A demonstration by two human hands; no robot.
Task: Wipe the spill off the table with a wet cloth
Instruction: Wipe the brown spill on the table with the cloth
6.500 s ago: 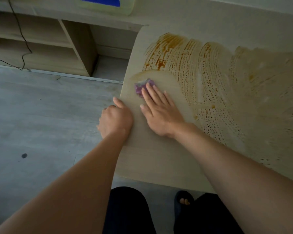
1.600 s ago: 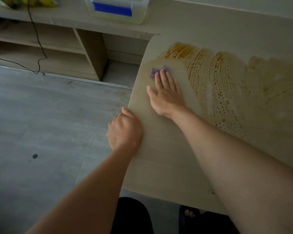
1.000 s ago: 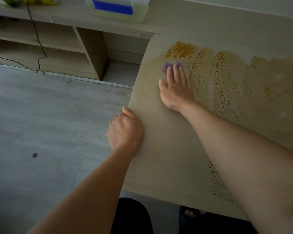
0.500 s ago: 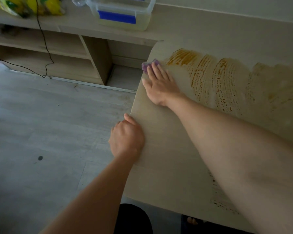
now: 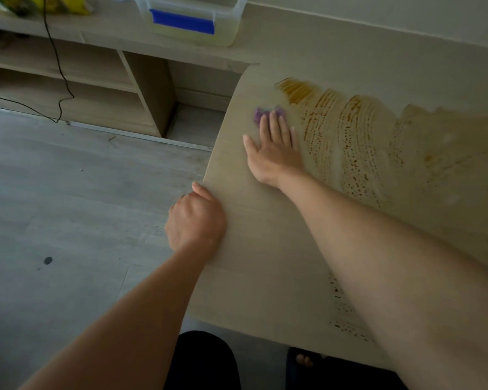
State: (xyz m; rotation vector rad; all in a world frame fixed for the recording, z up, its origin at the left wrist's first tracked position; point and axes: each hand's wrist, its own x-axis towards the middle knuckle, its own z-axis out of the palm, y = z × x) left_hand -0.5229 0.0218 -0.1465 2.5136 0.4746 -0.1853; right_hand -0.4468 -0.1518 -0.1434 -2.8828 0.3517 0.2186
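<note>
Right hand (image 5: 275,149) lies flat on the table (image 5: 254,249) with straight fingers, pressing a small purple cloth (image 5: 261,115) under the fingertips; only the cloth's far edge shows past them. The cloth sits near the table's left edge, just left of the orange-brown spill (image 5: 364,142), which spreads in streaky smears across the table toward its right side, with a few specks near the table's front edge beside the right forearm. The left hand (image 5: 195,222) is curled over the table's left edge, thumb on top, gripping it. Beyond the table, a clear plastic box (image 5: 189,18) with blue tape stands on a shelf (image 5: 96,38), and a black cable (image 5: 54,66) hangs down over it.
</note>
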